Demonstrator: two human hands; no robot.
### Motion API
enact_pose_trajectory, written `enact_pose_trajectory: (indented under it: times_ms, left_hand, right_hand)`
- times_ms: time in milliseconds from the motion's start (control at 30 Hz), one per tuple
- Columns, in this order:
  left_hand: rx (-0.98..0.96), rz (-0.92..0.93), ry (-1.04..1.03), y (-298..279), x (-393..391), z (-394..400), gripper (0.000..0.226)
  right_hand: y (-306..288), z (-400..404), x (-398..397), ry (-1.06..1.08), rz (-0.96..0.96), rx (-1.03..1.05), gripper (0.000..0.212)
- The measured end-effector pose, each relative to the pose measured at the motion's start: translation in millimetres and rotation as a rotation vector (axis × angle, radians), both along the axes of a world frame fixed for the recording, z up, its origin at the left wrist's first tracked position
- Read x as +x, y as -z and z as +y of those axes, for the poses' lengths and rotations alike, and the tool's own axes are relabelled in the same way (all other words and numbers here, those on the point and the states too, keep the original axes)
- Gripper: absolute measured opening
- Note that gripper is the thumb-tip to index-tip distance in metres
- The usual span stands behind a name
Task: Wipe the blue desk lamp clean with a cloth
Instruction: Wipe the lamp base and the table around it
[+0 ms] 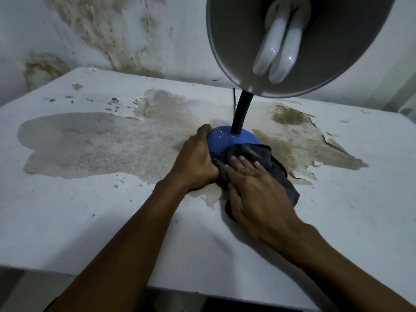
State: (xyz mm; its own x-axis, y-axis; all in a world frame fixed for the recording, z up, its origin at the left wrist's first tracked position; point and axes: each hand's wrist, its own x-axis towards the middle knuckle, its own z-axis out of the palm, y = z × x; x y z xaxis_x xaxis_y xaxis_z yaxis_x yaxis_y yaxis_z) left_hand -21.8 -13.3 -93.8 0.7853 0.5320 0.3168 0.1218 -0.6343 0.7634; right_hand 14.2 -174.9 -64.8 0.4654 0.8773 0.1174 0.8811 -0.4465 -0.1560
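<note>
Broadly, a white counter (67,199) with peeling paint and wide stains fills the view below a blotched wall (90,30). Near its middle stands the blue desk lamp (225,137): a round blue base, a black neck rising from it, and the shade with a white bulb (276,46) tilted toward the camera. A dark cloth (265,158) lies over the near right side of the base. The right hand (256,194) presses flat on the cloth, grip released. The left hand (193,161) cups the base's left edge, fingers curled against it, just beside the cloth.
</note>
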Motion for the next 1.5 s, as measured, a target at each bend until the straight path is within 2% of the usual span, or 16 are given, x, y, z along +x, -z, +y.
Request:
enact_pose_trajectory:
  times_ms: [67,200,400,467,567,700,800,867,933,1067,1133,1233,1333,1433,1500]
  left_hand:
    - [0.006,0.000,0.007,0.6,-0.6,1.0,0.084]
    - [-0.031,0.007,0.030,-2.2,-2.9,-0.9,0.104]
    - [-0.058,-0.001,0.021,-1.3,-2.8,-2.4,0.090]
    - [-0.053,0.003,0.016,-0.9,-1.9,-1.5,0.088]
    - [-0.040,-0.006,0.012,1.6,1.1,1.1,0.083]
    - [-0.010,-0.035,0.022,4.1,0.3,3.3,0.069]
    - [-0.040,-0.023,0.032,2.0,-1.1,3.0,0.081]
    - [-0.061,-0.009,0.025,1.3,-0.3,2.5,0.094]
    - [-0.082,0.026,0.010,0.8,0.2,1.5,0.108]
    - [-0.068,0.026,0.000,3.8,0.7,4.5,0.107]
    - [-0.065,0.026,-0.001,5.0,1.6,5.0,0.103]
    - [-0.056,0.025,-0.004,6.2,3.4,4.6,0.096]
    - [-0.032,0.007,0.001,7.9,3.0,6.2,0.085]
    - [-0.083,0.004,0.025,4.4,0.7,6.3,0.096]
    - [-0.094,0.009,0.024,5.1,1.1,7.5,0.096]
  right_hand:
    - [-0.3,-1.7,1.6,-0.033,0.061,0.052,0.059]
    - [1.5,-12.3,39.1,0.077,0.114,0.159,0.058]
    - [-9.3,39.2,94.0,0.151,0.181,0.013,0.037]
    - [-7.6,41.5,90.1,0.151,0.117,0.003,0.035]
    - [-1.6,32.4,57.6,0.076,0.022,0.017,0.046]
    - [-5.1,53.2,35.3,-0.089,0.142,0.074,0.044]
    - [-11.4,59.4,47.6,-0.158,0.228,0.063,0.044]
    - [-11.0,50.7,56.4,-0.132,0.257,0.060,0.046]
    - [-7.7,37.2,62.9,-0.071,0.205,0.081,0.046]
    - [-4.8,16.7,70.0,0.147,0.116,0.099,0.046]
    - [-4.2,18.1,65.9,0.170,0.100,0.081,0.044]
    - [-3.4,33.3,46.6,0.056,0.088,0.094,0.041]
    - [-4.3,51.9,40.4,-0.121,0.181,0.091,0.044]
    - [-14.1,63.4,56.3,-0.178,0.309,0.032,0.046]
    - [-16.4,66.3,62.7,-0.158,0.302,-0.013,0.047]
